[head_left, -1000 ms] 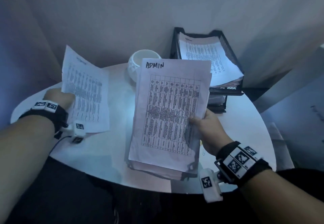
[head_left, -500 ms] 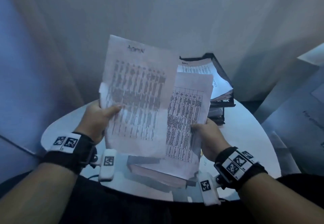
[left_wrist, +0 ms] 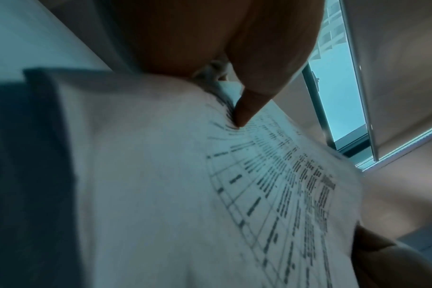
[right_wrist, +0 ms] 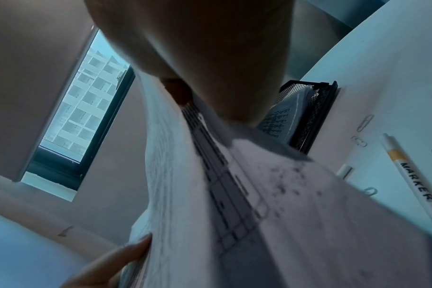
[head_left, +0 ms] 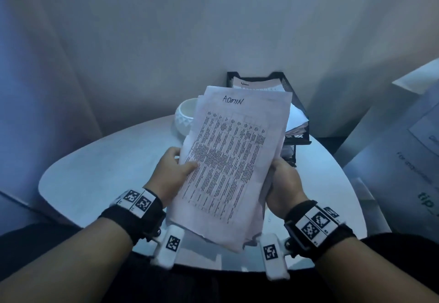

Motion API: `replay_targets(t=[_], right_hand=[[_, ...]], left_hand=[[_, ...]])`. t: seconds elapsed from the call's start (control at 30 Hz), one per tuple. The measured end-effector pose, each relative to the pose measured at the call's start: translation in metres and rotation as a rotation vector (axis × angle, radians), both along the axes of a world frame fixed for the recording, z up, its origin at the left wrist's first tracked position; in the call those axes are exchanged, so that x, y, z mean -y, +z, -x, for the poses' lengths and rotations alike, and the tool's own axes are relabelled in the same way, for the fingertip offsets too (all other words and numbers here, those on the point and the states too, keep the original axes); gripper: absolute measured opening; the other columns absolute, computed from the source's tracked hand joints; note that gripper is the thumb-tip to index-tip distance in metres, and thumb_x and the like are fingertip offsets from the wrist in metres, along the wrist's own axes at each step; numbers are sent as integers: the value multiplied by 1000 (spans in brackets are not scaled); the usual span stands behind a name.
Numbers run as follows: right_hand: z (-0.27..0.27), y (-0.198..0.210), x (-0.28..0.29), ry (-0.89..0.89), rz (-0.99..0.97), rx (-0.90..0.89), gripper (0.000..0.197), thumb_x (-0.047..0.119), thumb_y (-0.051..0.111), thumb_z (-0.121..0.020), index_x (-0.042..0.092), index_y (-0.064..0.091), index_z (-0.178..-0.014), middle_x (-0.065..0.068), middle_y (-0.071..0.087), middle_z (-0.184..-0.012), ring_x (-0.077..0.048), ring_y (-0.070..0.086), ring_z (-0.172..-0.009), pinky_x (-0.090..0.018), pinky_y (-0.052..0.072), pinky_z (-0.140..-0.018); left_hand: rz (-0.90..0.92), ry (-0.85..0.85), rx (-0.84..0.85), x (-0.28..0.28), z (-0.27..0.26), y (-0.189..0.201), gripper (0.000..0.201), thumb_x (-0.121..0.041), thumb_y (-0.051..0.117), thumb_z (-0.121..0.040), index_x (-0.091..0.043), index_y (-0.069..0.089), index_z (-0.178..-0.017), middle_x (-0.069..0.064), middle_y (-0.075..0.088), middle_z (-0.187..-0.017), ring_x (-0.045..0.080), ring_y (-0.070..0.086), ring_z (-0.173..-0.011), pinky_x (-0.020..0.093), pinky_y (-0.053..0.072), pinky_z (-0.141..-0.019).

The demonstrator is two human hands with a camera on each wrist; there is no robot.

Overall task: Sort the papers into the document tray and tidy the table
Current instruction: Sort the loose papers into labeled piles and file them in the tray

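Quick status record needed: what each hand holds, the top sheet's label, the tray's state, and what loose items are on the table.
left hand: grips paper stack's left edge
right hand: grips its right edge
paper stack: held above the table, tilted
top sheet label: ADMIN, handwritten
document tray: black mesh, papers already inside
white bowl: behind the stack
loose items: marker, paper clips

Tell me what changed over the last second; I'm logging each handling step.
The left hand brought its separate sheet across onto the paper stack. Both hands now grip one lifted stack, the right hand at its right edge, an ADMIN sheet on top. The document tray, white bowl and table stayed put.
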State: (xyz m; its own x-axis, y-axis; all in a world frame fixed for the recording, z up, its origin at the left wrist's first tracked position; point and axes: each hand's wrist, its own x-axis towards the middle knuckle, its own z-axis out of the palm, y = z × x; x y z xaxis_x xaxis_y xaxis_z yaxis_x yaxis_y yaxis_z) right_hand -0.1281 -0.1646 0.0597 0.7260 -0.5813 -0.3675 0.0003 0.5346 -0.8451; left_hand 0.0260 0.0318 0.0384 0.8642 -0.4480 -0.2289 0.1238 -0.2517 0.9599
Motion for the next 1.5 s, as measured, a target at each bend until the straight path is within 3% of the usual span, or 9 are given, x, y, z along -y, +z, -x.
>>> replay_targets(t=[0.1,0.3,0.63,0.73,0.93,1.03,1.17,1.33,1.5], right_hand=[[-10,-2,-2,3,-56,91,51,43,46,-107,8,61,-140,-19,70,-133,-39,67,-122,-57,51,-106],[-29,-6,-23,-45,462,39,30,-7,55,-97,13,64,-117,-11,76,-111,-29,74,-105,-43,62,-91],[-39,-13,-76,30,672,165,13,10,53,-100,11,65,-106,-23,70,-108,-45,66,-103,-62,59,-84],[-35,-15,-77,19,638,149,18,0,60,-100,17,66,-102,-17,74,-105,-35,71,-100,-40,64,-78],[-31,-35,-74,72,531,54,26,-6,58,-94,14,65,-110,-22,73,-107,-42,70,-103,-58,62,-85],[-29,-43,-76,172,484,-49,41,-13,45,-88,16,63,-111,-14,74,-110,-31,71,-106,-55,62,-89],[-26,-56,-74,273,437,-195,44,-13,46,-90,15,61,-121,-4,74,-117,-23,69,-113,-46,59,-93],[-17,-66,-60,258,407,-259,23,2,65,-93,10,65,-115,-14,76,-110,-37,72,-105,-52,60,-94],[-3,-65,-58,204,4,-130,27,7,68,-95,0,60,-120,-14,73,-102,-32,73,-94,-46,58,-86]], left_hand=[[49,63,83,-4,-5,8,40,-17,74,-95,-30,50,-124,9,76,-109,25,79,-91,52,64,-81],[52,-9,291,-22,-6,31,16,-10,78,-91,-18,74,-104,0,81,-97,17,78,-89,46,65,-83],[175,141,206,-76,-14,38,29,4,74,-89,-23,77,-99,-7,81,-102,19,76,-100,42,61,-88],[154,72,197,-87,-16,39,27,1,79,-84,-17,77,-104,-1,81,-106,23,76,-101,43,61,-86],[122,-7,164,-97,-17,33,40,7,75,-81,-18,69,-112,4,79,-106,25,73,-102,38,57,-81],[31,-11,136,-93,-13,24,31,-8,75,-75,-15,73,-105,3,79,-103,25,73,-100,48,60,-85],[-80,-18,151,-81,-6,17,14,-8,67,-95,-19,75,-99,2,78,-104,24,74,-101,48,61,-89],[166,166,132,-68,-20,31,15,-10,68,-98,-22,76,-103,6,80,-106,30,76,-101,53,59,-95],[303,331,70,-60,-43,38,18,-12,65,-101,-19,74,-116,4,79,-114,25,76,-104,43,60,-90]])
